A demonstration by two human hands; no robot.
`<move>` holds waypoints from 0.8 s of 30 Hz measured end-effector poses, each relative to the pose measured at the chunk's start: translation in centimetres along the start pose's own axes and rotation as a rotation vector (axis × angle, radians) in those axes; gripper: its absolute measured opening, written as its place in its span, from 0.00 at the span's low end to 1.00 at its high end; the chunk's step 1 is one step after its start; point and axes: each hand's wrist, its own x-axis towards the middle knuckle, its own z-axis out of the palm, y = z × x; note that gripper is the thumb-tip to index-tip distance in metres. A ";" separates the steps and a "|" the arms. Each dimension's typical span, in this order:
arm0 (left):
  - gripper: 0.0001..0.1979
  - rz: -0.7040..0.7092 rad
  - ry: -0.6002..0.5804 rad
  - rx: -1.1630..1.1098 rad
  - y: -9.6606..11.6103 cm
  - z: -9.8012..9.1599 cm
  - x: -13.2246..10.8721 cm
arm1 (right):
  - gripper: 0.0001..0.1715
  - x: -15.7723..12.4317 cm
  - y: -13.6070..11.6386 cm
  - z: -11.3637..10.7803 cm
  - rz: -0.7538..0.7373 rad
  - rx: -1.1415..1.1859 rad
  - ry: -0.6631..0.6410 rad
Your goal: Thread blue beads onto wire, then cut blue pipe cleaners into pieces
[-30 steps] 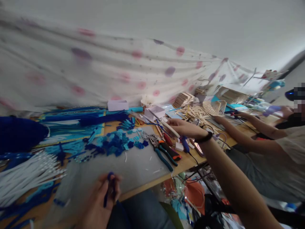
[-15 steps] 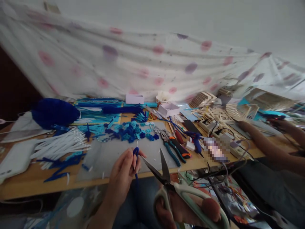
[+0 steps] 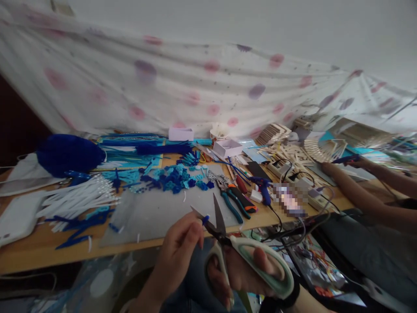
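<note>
My left hand (image 3: 177,252) is pinched shut on a short blue pipe cleaner (image 3: 205,219), whose tip pokes out above my fingers near the table's front edge. My right hand (image 3: 243,276) grips the pale green handles of a pair of scissors (image 3: 228,243). The blades stand apart, with the blue tip between them. A grey mat (image 3: 169,213) lies on the wooden table (image 3: 39,250) just behind both hands.
Blue felt pieces (image 3: 174,179), white strips (image 3: 78,200), a dark blue pompom (image 3: 70,152), pliers (image 3: 233,200) and a blue glue gun (image 3: 262,188) lie on the table. Another person's arms (image 3: 355,191) reach in from the right over wooden sticks. A spotted cloth hangs behind.
My right hand came back from the far table with scissors and raised them to the blue piece. My left hand lifted that piece toward the blades.
</note>
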 end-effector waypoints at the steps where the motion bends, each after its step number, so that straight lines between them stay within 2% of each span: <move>1: 0.24 0.003 -0.018 0.046 0.1 0.1 -0.1 | 0.41 0.1 -0.1 0.0 -0.002 0.011 0.009; 5: 0.22 0.021 -0.052 0.120 0.2 0.8 -0.4 | 0.38 0.2 -0.3 0.0 -0.023 0.042 0.024; 8: 0.22 0.021 -0.012 0.122 -0.1 1.2 -0.4 | 0.39 0.3 -0.2 -0.1 -0.009 0.057 0.062; 11: 0.23 -0.006 0.016 0.114 -0.4 1.3 -0.2 | 0.34 0.5 0.0 -0.2 -0.069 0.028 0.090; 15: 0.23 -0.034 -0.005 0.110 -0.3 1.0 0.0 | 0.30 0.9 0.0 -0.2 -0.161 -0.067 0.145; 24: 0.24 -0.053 0.013 0.122 -1.1 0.3 0.3 | 0.32 0.8 1.2 -1.4 -0.111 -0.070 0.187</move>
